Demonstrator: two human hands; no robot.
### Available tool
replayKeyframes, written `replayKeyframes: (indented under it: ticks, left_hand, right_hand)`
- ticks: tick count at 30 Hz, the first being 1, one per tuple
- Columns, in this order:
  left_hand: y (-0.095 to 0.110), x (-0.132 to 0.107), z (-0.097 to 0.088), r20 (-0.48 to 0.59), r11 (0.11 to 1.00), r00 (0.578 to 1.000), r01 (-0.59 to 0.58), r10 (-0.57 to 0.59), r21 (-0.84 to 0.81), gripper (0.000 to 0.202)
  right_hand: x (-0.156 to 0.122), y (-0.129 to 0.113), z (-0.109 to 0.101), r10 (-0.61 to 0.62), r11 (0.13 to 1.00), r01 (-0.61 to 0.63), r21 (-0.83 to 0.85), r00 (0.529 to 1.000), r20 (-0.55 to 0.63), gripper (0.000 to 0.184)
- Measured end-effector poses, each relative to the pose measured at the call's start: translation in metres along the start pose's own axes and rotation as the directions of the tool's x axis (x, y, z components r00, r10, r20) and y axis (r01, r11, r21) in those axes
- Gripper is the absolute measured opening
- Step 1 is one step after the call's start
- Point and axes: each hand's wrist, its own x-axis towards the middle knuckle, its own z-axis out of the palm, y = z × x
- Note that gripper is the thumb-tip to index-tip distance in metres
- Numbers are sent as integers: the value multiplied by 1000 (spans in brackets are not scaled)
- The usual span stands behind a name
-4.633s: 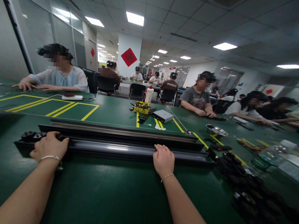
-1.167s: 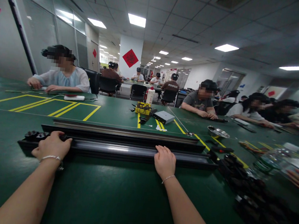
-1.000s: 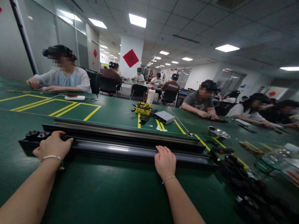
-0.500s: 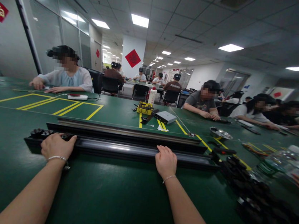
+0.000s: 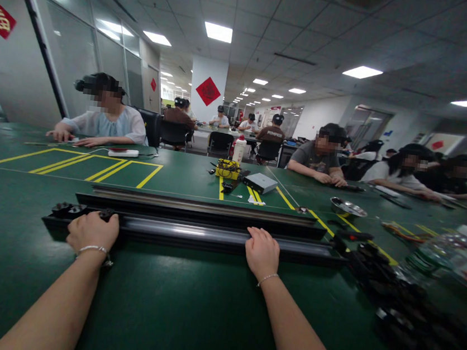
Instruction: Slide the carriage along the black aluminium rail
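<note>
A long black channel (image 5: 192, 244) lies crosswise in front of me on the green table, with a shiny grey surface (image 5: 185, 229) running along it. Over its left part my left hand (image 5: 93, 231) is closed, fingers curled down beside small black parts (image 5: 67, 210) in that end. My right hand (image 5: 262, 251) grips the channel right of the middle, its fingertips over the far side. Both hands hide what lies under their palms. Behind it, nearly parallel, lies a second long black profile (image 5: 204, 208).
Black chain-like parts (image 5: 405, 295) lie at the right beside a plastic bottle (image 5: 435, 254). Farther off are a metal bowl (image 5: 348, 207), a grey box (image 5: 260, 183) and a yellow holder with cables (image 5: 228, 169). Several people sit around the table (image 5: 167, 308); a person's hand shows at the right edge.
The whole view has shifted slightly, so everything sits a little further right. Both hands keep their places on the channel.
</note>
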Motion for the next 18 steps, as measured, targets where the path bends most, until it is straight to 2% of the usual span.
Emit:
replayKeyframes:
  ticks: [18]
  left_hand:
    - [-5, 3, 4, -1, 1000, 1000, -6, 6, -24, 58]
  right_hand:
    - [0, 1, 2, 3, 1000, -3, 13, 1000, -8, 41]
